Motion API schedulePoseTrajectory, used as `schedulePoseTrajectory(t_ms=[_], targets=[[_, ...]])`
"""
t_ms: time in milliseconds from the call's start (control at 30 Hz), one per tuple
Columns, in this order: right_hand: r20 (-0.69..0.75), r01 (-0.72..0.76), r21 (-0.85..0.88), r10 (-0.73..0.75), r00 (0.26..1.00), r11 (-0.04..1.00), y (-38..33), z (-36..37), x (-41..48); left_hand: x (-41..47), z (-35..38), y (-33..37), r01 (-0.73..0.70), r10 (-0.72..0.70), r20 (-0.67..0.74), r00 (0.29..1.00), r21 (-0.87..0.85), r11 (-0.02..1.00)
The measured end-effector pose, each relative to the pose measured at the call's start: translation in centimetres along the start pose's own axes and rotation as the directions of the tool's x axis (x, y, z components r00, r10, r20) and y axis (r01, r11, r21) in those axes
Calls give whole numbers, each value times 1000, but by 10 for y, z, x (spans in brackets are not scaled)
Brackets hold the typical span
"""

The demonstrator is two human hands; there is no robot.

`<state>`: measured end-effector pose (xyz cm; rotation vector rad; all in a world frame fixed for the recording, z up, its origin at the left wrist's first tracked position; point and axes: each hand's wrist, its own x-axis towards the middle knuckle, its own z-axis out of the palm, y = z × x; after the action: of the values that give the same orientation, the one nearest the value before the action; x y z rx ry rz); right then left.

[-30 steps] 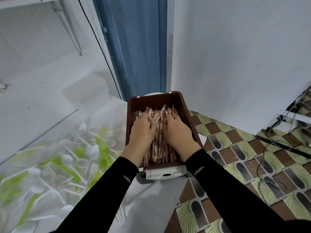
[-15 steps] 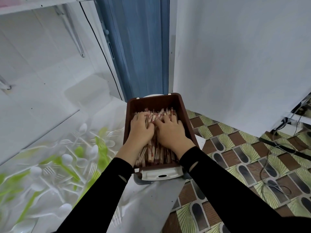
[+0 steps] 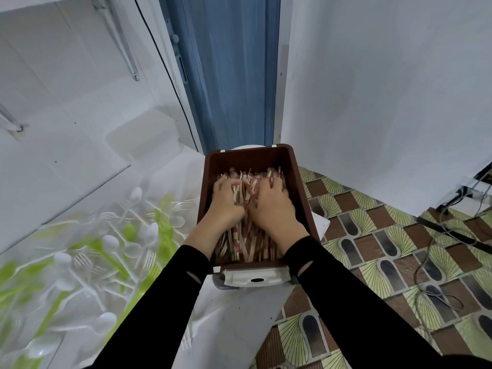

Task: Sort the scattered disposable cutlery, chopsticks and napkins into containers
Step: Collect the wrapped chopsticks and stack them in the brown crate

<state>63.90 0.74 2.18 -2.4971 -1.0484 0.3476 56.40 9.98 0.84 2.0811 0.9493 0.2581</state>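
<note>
Inside one bin (image 3: pixel 300 194): left hand (image 3: pixel 226 206), right hand (image 3: pixel 274 207), chopsticks (image 3: pixel 249 243).

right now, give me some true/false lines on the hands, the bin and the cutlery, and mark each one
1. The left hand and right hand are both in the bin. True.
2. The bin is empty. False: it is packed with wrapped chopsticks.
3. Loose cutlery lies left of the bin. True.
4. All the cutlery is white. False: green pieces are mixed in with the white ones.
5. Cables lie on the floor to the right. True.
</note>
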Motion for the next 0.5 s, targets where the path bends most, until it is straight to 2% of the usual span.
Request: schedulePoseTrajectory(t_ms=[133,200,267,367,500], targets=[[-42,-73,68,76,996,995,8,-5,0,-6,4,0,-77,76,13,997,109,991],[-50,-72,111,78,996,991,9,-7,-2,-12,2,3,-145,152,-57,987,103,984],[-79,-51,154,64,995,987,4,-9,-8,-21,-5,9,-214,218,-187,958,43,976],[-182,134,81,-117,976,988,-19,-8,-27,-52,-27,14,-299,244,-319,916,-135,945],[-193,461,141,-432,881,876,-85,11,-73,-112,-80,-27,-219,86,-361,929,-346,912]])
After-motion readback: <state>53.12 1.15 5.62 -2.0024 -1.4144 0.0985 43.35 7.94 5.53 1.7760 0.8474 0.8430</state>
